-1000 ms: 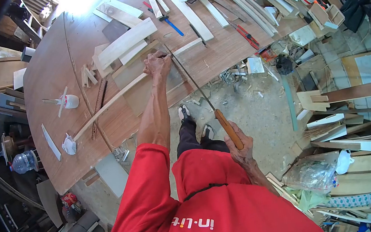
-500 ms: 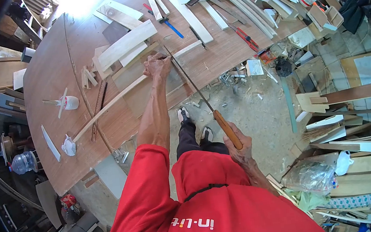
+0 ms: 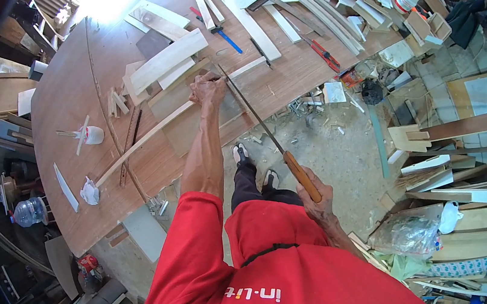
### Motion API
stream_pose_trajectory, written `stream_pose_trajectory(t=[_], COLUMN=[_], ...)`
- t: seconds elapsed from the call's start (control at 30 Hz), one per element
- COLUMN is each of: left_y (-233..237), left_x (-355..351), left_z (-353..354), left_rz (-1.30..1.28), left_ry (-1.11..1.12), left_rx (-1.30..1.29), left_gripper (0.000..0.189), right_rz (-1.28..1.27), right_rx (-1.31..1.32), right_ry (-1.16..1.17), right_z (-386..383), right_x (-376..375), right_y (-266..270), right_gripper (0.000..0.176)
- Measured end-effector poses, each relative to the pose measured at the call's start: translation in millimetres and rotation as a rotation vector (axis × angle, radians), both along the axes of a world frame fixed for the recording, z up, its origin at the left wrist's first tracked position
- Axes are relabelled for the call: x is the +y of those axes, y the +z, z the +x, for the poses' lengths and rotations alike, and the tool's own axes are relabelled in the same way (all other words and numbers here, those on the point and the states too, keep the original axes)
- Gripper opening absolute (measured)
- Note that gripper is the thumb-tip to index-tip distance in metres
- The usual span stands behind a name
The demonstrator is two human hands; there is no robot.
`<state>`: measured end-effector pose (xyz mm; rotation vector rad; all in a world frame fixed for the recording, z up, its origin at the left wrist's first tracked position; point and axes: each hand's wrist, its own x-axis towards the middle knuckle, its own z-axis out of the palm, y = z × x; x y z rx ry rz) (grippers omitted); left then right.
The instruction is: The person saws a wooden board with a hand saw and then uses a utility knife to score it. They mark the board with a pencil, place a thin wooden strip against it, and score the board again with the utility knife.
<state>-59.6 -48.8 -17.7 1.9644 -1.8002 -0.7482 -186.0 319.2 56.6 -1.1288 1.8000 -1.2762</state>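
Note:
My left hand (image 3: 208, 89) is closed on a long thin wood strip (image 3: 150, 136) lying across the brown tabletop. My right hand (image 3: 316, 190), below the table's edge, is wrapped round the wooden handle of a saw (image 3: 302, 175). The narrow blade slants up and left, its far part over the strip just right of my left fingers. Whether its teeth touch the strip is too small to tell. Under the strip lies a flat board (image 3: 176, 137). Pale curved boards (image 3: 168, 60) lie beyond my left hand.
On the worktop (image 3: 64, 77) are a white cup with sticks (image 3: 93, 135), a crumpled white lump (image 3: 90, 191), a blue clamp (image 3: 228, 40) and a red cutter (image 3: 324, 56). Wood scraps (image 3: 459, 125) are piled at the right. A plastic bottle (image 3: 31, 212) stands at the left.
The saw and my right hand have shifted slightly down and to the right. My left hand stays on the strip in nearly the same place.

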Motion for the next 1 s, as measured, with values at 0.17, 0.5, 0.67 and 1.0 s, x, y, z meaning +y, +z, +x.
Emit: stream_pose_trajectory(t=[0.17,0.5,0.67,1.0], left_y=[-12,-4,0,-5], left_x=[-6,0,2,0], left_z=[3,-1,0,1], left_rz=[0.012,-0.134,-0.051,-0.097], left_ry=[-0.008,0.038,-0.012,0.002], left_rx=[0.028,-0.017,-0.028,0.030], left_gripper=[0.023,0.024,0.024,0.026], right_rz=[-0.169,-0.042,-0.022,0.032], right_rx=[0.094,0.038,-0.040,0.008], right_ry=[0.014,-0.009,-0.020,-0.014], right_z=[-1,-5,1,-5], right_x=[-29,-2,-28,-16], right_y=[-12,0,-3,6], right_gripper=[0.042,0.041,0.041,0.040])
